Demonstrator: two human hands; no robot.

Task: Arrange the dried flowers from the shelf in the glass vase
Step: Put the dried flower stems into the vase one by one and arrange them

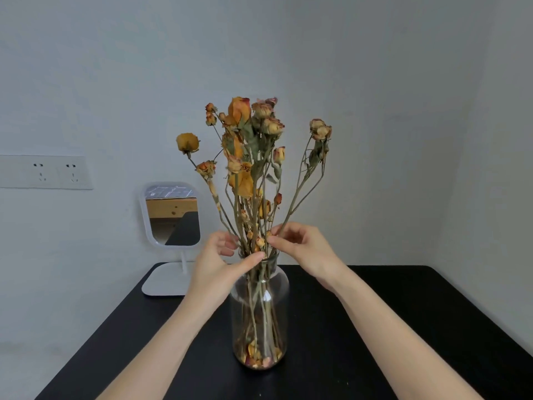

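From the head camera we look down along both bare forearms, which reach forward from the lower corners and meet over the vase (261,319). This clear glass vase stands upright near the middle of the black counter (403,313). The dried flowers (248,157) are already in it: their stems run down through the narrow neck to the bottom, where loose petals (256,357) lie, and the faded orange and beige heads fan out above the rim.

Our left hand (217,265) sits at the mouth of the vase with its thumb stretched across the front of the stems right at the rim and its fingers curled in behind them, so the bunch is held between thumb and fingers. Our right hand (302,249) is a little higher, wrist bent and fingers curled, with thumb and forefinger pinching a thin stem just above the rim (it is the one that leans out to the right).

At the back left of the counter a small white-framed mirror (173,215) stands on its flat base, against the pale wall. A double wall socket (43,171) is set further left.
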